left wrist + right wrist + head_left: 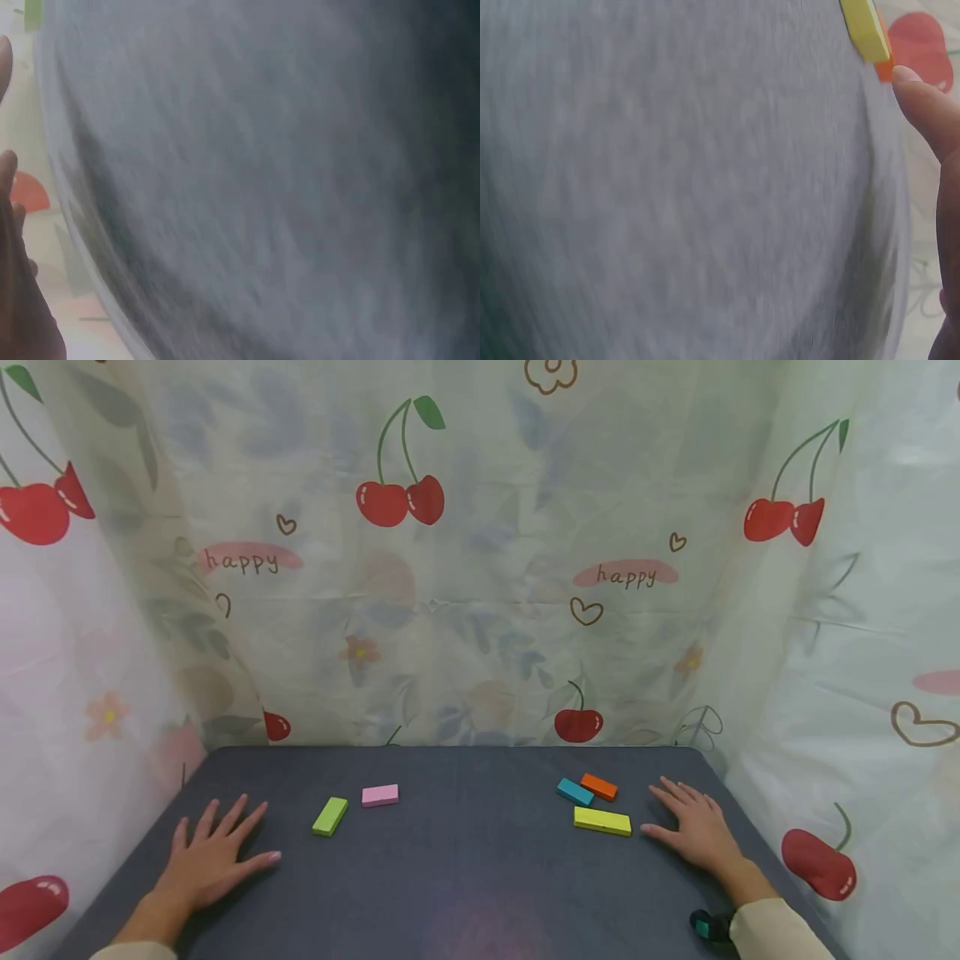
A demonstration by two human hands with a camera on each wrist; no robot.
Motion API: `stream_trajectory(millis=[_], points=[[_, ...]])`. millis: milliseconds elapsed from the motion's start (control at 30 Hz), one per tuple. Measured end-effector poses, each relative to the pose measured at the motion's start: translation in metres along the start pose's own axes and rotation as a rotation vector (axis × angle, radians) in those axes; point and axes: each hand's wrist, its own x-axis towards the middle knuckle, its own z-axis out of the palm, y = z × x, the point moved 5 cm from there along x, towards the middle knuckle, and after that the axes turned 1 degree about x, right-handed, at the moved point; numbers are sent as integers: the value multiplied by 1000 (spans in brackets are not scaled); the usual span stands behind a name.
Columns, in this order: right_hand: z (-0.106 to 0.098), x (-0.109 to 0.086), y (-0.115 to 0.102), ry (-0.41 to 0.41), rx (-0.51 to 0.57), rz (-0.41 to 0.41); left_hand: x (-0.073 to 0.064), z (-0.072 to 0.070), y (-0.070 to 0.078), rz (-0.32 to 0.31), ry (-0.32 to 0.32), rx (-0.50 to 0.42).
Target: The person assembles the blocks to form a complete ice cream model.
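My left hand (pixel 206 864) lies on the left of the dark table with its fingers spread and nothing in it. A lime green block (pixel 330 817) is the thing nearest to it, and a pink block (pixel 380 796) lies just beyond. On the right, my right hand (pixel 697 828) has its fingers extended and holds nothing. Close to its thumb lies a yellow block (pixel 602 821), not touched. Behind that, a blue block (pixel 575 792) and an orange block (pixel 599 787) lie side by side. The right wrist view catches the thumb (pixel 930 112) and the yellow block's end (pixel 866 30).
The blocks lie on a dark grey table (pixel 465 860) with rounded far corners. A patterned curtain (pixel 480 560) with cherries hangs behind it and along both sides. A dark band with a small device (pixel 708 927) is at the right wrist.
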Motion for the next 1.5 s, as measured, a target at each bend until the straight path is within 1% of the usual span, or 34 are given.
stream_trajectory(millis=[100, 200, 400, 533, 667, 900, 1067, 1267, 1367, 1500], points=[[1, 2, -7, 14, 10, -23, 3, 0, 7, -9, -7, -16], [3, 3, -13, 25, 15, -41, 6, 1, 14, -2, 4, -24], [4, 4, -29, 40, 32, -84, 11, 3, 29, 19, 34, -11], [5, 5, -39, 36, 43, -95, 15, 5, 40, 1, 21, 1], [7, 6, -47, 33, 67, -100, 18, 6, 52, -2, 15, 8], [7, 3, -57, 81, 92, -154, 23, 9, 68, 24, 36, -2], [9, 2, -61, 99, 88, -162, 27, 13, 76, 27, 38, -1], [14, 3, -65, 91, 84, -165, 32, 10, 86, 54, 84, 17], [14, 3, -67, 88, 85, -166, 34, 7, 92, 75, 122, 38], [13, 4, -69, 84, 79, -159, 35, 2, 97, 72, 175, 45]])
